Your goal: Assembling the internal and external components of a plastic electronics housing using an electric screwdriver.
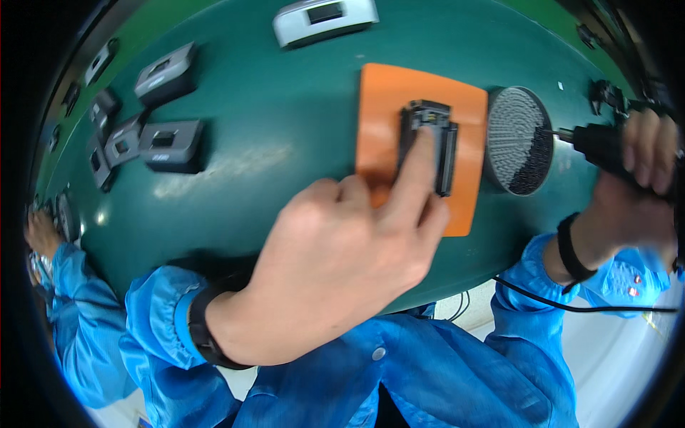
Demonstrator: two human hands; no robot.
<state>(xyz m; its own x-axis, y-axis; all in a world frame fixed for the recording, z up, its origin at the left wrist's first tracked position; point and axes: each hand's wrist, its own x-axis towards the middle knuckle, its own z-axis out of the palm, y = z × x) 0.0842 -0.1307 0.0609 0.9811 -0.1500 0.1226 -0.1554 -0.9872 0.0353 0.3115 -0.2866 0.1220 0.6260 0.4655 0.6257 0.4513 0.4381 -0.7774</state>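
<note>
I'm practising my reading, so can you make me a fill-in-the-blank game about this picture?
1. The left hand stretches its ____ finger over the dark device.
2. The mat under the device is coloured ____.
3. The right hand holds an electric screwdriver whose body is coloured ____.
4. Seen by the person, the round tray is on the mat's ____ side.

Missing words: index; orange; black; right.
</note>
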